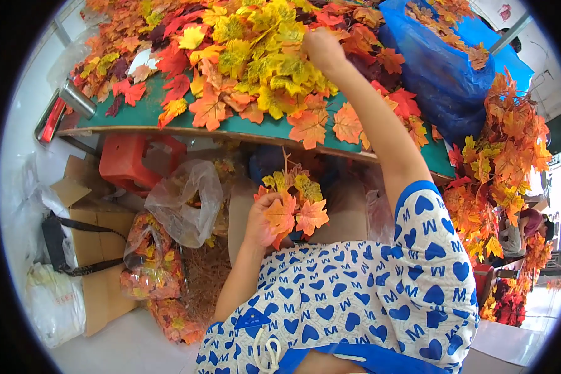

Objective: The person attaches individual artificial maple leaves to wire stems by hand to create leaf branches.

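Left hand (pixel 262 219) below the front edge of the bench (pixel 137 115), fingers closed round the stems of a small leaf bunch (pixel 293 202): orange leaves in front, yellow-green ones behind, a thin stem poking up toward the bench edge. Right hand (pixel 323 48) stretched far over the bench top, resting in the leaf pile (pixel 249 56); fingers buried among yellow leaves, so grip not readable. Pile covers most of the green top, spilling over the front edge in orange and red. Blue bag (pixel 433 71) at the right end of the bench, leaves inside, crowding the pile from that side. Metal cylinder (pixel 78 98) and a red-handled tool (pixel 51 118) at the left corner. Under the bench: red stool (pixel 128 159), clear plastic bag (pixel 184 199) with leaves, just left of the held bunch. Further left on the floor, cardboard box (pixel 96 246) with a black strap across it, white bag (pixel 53 302) beside it, more bagged leaves (pixel 149 268) against the box. Hanging leaf sprays (pixel 505 168) off the right end of the bench.
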Tool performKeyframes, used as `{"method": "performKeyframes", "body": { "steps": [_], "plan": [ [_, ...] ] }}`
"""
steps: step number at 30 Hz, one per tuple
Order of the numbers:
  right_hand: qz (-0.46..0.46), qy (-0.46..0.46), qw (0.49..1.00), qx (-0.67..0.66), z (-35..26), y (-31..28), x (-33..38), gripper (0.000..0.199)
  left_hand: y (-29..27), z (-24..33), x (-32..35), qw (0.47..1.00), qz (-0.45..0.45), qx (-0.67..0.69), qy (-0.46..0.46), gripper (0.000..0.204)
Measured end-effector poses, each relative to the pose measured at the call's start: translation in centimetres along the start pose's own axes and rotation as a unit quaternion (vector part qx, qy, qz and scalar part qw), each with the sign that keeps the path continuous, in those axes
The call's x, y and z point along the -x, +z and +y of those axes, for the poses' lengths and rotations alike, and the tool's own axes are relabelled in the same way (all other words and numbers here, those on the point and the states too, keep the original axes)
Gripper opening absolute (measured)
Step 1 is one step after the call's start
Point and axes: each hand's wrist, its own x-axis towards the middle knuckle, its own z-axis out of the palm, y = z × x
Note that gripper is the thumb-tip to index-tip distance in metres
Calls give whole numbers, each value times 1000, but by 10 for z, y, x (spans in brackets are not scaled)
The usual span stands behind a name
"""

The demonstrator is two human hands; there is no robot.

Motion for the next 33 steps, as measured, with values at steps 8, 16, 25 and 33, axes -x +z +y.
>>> {"method": "performKeyframes", "body": {
  "steps": [8, 16, 25, 33],
  "plan": [
    [-23, -46, 999, 4, -16, -22, 13, 6, -22, -10, -2, 995, -68, 23, -65, 17],
    [-56, 63, 996, -2, -6, -20, 19, 18, -2, -9, 19, 971, -119, 104, -182, 36],
    [-21, 116, 986, 114, 37, -62, 43, 17, -4, -9, 15, 986, -90, 102, -98, 11],
    [213, 99, 963, -132, 69, -81, 42, 19, -2, -21, 5, 996, -86, 10, -20, 24]
  ]
}}
